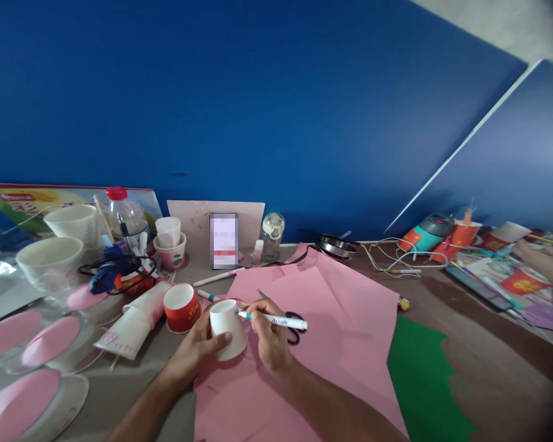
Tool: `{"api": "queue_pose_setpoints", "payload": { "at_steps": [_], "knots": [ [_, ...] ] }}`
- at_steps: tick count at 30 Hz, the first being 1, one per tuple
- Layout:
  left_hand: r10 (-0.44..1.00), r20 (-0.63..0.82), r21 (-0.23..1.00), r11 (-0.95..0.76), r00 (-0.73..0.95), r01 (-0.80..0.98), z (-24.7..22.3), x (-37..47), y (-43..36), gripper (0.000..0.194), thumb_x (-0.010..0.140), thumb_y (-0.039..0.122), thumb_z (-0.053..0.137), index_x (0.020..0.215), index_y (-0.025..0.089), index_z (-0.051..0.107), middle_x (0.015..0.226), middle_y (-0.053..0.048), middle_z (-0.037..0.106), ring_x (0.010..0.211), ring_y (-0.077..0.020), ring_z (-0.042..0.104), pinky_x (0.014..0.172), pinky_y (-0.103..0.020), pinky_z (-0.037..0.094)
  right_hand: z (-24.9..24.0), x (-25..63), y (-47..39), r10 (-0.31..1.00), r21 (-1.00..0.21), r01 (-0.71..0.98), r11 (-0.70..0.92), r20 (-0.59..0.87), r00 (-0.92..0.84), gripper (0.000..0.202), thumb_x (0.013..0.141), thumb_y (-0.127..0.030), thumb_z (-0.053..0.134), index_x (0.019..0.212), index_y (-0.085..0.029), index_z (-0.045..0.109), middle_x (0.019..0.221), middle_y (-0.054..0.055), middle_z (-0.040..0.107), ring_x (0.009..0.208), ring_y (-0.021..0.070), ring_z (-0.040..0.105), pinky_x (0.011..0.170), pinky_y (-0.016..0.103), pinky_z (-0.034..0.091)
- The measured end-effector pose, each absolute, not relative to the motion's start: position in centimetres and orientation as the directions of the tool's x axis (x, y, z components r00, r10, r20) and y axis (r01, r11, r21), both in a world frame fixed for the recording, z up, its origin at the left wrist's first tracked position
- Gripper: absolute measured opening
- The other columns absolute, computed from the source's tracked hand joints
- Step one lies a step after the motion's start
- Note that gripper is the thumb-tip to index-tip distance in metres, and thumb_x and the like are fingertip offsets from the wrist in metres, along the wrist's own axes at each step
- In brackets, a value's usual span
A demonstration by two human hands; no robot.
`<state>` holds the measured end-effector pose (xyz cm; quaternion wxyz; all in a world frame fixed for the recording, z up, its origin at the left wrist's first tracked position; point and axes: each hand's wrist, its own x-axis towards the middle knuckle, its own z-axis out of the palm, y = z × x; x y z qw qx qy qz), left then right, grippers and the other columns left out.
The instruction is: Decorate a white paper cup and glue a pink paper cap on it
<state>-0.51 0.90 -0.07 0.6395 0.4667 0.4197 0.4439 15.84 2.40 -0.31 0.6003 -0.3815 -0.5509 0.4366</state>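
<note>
My left hand [206,339] is wrapped round a white paper cup [228,334], its thumb lying across the cup's side. The cup's wide end faces down and toward me. In my right hand [271,337] is a white acrylic marker [283,320], pinched like a pen, with its teal tip end at or very near the cup's side. Whether the tip touches cannot be made out. Behind my right hand lie black-handled scissors [295,331], partly covered by the hand. Pink paper sheets [336,319] spread beneath both hands. Just left of the white cup stands a red paper cup [181,308].
Paper bowls [50,258], a bottle [125,215] and pink-topped pieces [23,405] crowd the left. A phone [224,240] leans upright at the back beside a glass jar [273,233]. Green paper [424,380], cables [387,261] and another person's hand [541,258] are on the right.
</note>
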Motion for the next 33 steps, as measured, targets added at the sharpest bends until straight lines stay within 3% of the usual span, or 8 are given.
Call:
{"api": "queue_pose_setpoints", "payload": {
  "at_steps": [12,20,27,33],
  "knots": [
    [0.963,-0.107,0.967,0.159,0.248,-0.201,0.4,-0.31,1.06,0.068,0.07,0.046,0.079,0.129,0.017,0.059,0.117,-0.01,0.067,0.104,-0.029,0.06,0.084,-0.032,0.048,0.23,15.74,1.97,0.927,-0.926,-0.081,0.37,0.373,-0.035,0.017,0.089,-0.03,0.05,0.079,-0.019,0.06,0.071,0.001,0.06,0.059,0.0139,0.048,0.056,0.026,0.038],
    [0.961,-0.145,0.967,0.188,0.235,-0.173,0.11,-0.48,1.03,0.072,0.07,0.048,0.078,0.131,0.016,0.059,0.11,-0.01,0.07,0.104,-0.0303,0.06,0.085,-0.034,0.049,0.07,15.64,2.69,0.958,-0.953,-0.097,0.285,0.286,0.01,0.018,0.087,-0.031,0.051,0.074,-0.02,0.056,0.059,-0.004,0.046,0.052,0.0115,0.038,0.051,0.025,0.033],
    [0.962,-0.136,0.965,0.183,0.236,-0.19,0.04,-0.45,0.93,0.072,0.072,0.047,0.078,0.134,0.017,0.056,0.11,-0.011,0.071,0.102,-0.0298,0.061,0.083,-0.034,0.049,-0.25,15.78,2.67,0.965,-0.959,-0.111,0.259,0.255,0.053,0.021,0.089,-0.033,0.051,0.074,-0.02,0.057,0.059,-0.005,0.044,0.056,0.0124,0.04,0.056,0.026,0.037],
    [0.963,-0.111,0.969,0.161,0.246,-0.19,0.2,-0.39,0.92,0.071,0.073,0.044,0.077,0.135,0.017,0.055,0.114,-0.011,0.069,0.107,-0.0312,0.059,0.084,-0.034,0.049,0.15,15.7,2.23,0.954,-0.948,-0.109,0.299,0.3,0.014,0.023,0.089,-0.039,0.052,0.076,-0.02,0.059,0.057,-0.005,0.042,0.051,0.0121,0.037,0.051,0.025,0.033]
  ]
}}
